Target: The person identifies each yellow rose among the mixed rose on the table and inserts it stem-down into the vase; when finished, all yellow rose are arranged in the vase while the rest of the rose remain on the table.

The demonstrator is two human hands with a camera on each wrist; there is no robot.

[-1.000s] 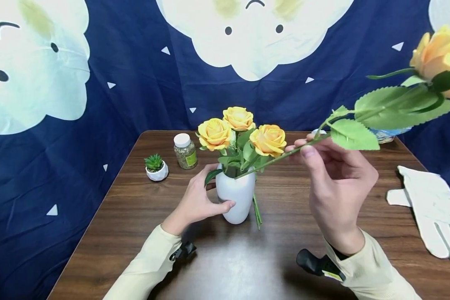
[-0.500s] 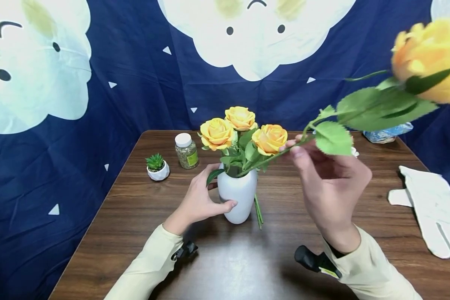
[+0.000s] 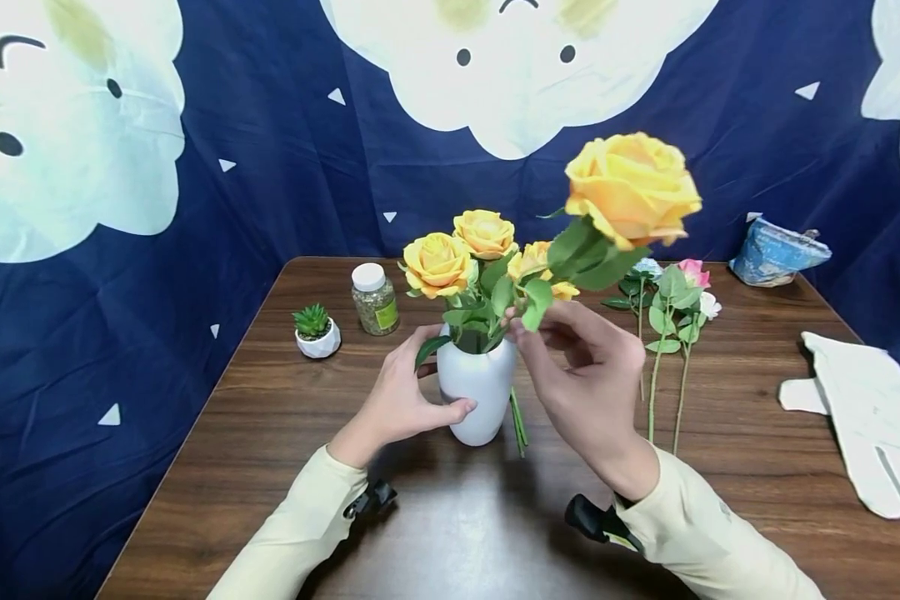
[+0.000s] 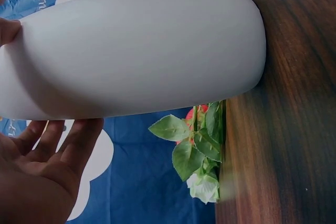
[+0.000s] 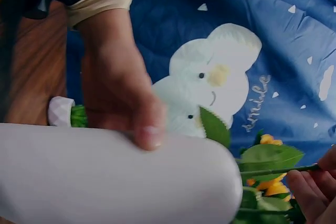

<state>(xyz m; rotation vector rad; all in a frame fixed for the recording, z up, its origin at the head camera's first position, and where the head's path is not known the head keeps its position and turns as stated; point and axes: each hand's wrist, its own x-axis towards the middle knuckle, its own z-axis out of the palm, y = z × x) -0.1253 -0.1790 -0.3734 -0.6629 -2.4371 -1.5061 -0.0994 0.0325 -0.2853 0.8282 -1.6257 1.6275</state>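
Note:
A white vase (image 3: pixel 477 400) stands upright on the table, holding several yellow roses (image 3: pixel 435 265). My left hand (image 3: pixel 399 400) grips its left side, thumb across the front; in the left wrist view the fingers (image 4: pixel 79 148) lie along the vase wall. Above the rim, my right hand (image 3: pixel 588 387) pinches the stem of another yellow rose (image 3: pixel 633 192), whose bloom stands higher than the rest and leans right. The right wrist view has this stem (image 5: pixel 270 172) running from my fingertips into the vase mouth, its lower end hidden inside.
Loose pink, white and blue flowers (image 3: pixel 671 308) lie right of the vase. Green stems (image 3: pixel 518 423) show behind it. A succulent pot (image 3: pixel 318 340) and a white-capped jar (image 3: pixel 375 298) stand left. White gloves (image 3: pixel 858 417) and a blue bag (image 3: pixel 778 254) are at the right.
My right hand has moved left and in toward the vase, and the rose it pinches has swung from a slant far right to nearly upright. My left hand stays on the vase.

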